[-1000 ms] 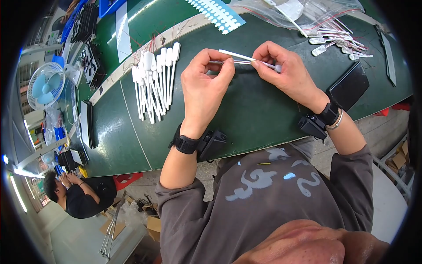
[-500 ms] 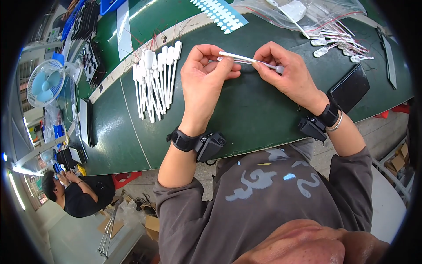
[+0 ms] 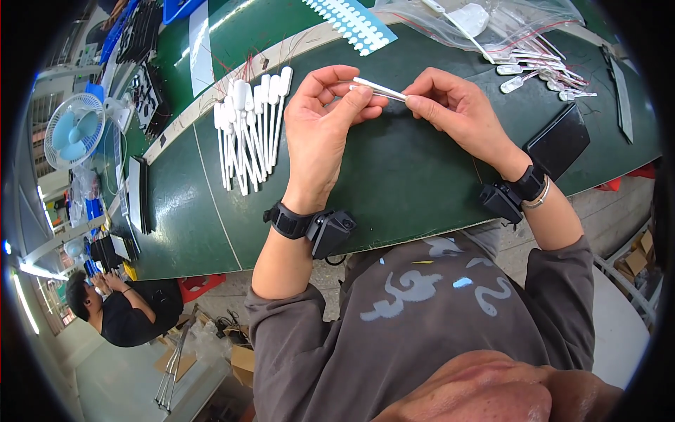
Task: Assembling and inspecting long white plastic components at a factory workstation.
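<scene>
Between my hands, above the green table point(image 3: 394, 190), are two thin white plastic stick-like pieces point(image 3: 380, 87), lying close together at a slight slant. My left hand point(image 3: 318, 121) pinches their left ends between thumb and fingers. At the right ends, the thumb and fingertips of my right hand point(image 3: 467, 116) are closed on them, which hides those ends. To the left lies a row of white paddle-headed sticks point(image 3: 257, 119), with thin red wires at their far ends.
Upper right, a clear plastic bag point(image 3: 520, 24) lies by loose white pieces point(image 3: 514, 84) with red wires. A black flat phone-like slab point(image 3: 559, 144) rests beside my right wrist. At the far edge is a blue sheet of white stickers point(image 3: 354, 28). Another person point(image 3: 126, 309) sits lower left.
My right hand has shifted slightly on the sticks, and the rounded white end that stuck out beside its fingers is now hidden. My left hand has moved slightly up and left.
</scene>
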A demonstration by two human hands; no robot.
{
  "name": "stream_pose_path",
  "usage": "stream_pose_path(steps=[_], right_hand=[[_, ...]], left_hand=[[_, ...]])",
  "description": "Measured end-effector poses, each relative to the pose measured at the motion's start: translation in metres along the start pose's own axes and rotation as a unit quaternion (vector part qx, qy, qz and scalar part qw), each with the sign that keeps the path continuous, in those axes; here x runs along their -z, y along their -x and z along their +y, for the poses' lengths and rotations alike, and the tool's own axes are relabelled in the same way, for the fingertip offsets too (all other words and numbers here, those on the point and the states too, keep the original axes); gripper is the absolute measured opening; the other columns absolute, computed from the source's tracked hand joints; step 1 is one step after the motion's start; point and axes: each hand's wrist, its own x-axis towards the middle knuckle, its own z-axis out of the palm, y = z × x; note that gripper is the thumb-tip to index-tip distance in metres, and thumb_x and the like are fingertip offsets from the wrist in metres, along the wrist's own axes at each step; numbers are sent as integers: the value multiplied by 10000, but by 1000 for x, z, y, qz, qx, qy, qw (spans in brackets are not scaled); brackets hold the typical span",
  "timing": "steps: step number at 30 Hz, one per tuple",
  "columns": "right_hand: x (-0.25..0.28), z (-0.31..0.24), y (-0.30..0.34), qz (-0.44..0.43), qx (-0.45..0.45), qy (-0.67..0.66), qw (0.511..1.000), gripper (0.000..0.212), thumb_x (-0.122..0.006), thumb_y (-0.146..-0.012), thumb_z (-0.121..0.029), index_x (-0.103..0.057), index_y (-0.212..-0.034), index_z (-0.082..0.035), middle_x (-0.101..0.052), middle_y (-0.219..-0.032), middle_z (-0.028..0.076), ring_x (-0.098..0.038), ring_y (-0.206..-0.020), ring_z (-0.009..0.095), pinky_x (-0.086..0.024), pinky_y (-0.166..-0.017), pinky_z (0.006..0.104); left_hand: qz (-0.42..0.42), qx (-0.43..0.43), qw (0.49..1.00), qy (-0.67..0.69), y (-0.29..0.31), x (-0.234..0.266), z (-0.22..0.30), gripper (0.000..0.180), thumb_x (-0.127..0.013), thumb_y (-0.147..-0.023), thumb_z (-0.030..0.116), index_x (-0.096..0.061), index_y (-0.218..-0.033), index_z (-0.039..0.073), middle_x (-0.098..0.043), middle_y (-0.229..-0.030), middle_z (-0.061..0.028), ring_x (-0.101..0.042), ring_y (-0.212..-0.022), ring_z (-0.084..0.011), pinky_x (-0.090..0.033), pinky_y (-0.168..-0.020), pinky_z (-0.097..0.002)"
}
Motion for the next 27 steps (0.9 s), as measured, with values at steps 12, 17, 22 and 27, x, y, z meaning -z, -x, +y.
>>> stream_pose_path(steps=[12,17,22,27], right_hand=[[5,-2,-1,-35,-85,-86,992,130,-633,-950,-200,-608,-973,-75,-540,-758,-52,-396,-571,-21,-257,-465,160],[4,1,-2,-13,-33,-62,997,123,-629,-950,-190,-608,-974,-71,-538,-760,-56,-390,-573,-24,-254,-471,158],[4,1,-1,1,-7,-6,1000,118,-624,-948,-162,-614,-971,-47,-545,-781,-54,-428,-639,-17,-326,-546,155],[2,-2,0,17,21,67,997,121,-624,-944,-141,-620,-974,-24,-560,-817,-52,-466,-715,-6,-384,-634,163]], left_hand=[[-16,-14,998,-60,0,-2,1,312,-624,-915,31,-576,-1211,-57,-671,-970,-119,-690,-840,-164,-572,-756,-245],[-37,-23,997,-60,-1,2,5,336,-623,-920,37,-552,-1233,-62,-673,-964,-120,-689,-839,-166,-572,-755,-251],[-28,-31,997,-63,-2,2,3,357,-623,-921,36,-531,-1251,-64,-676,-954,-122,-686,-828,-164,-570,-740,-250],[-16,-82,989,-125,0,1,0,369,-626,-920,40,-523,-1262,-55,-677,-918,-115,-680,-788,-145,-565,-705,-238]])
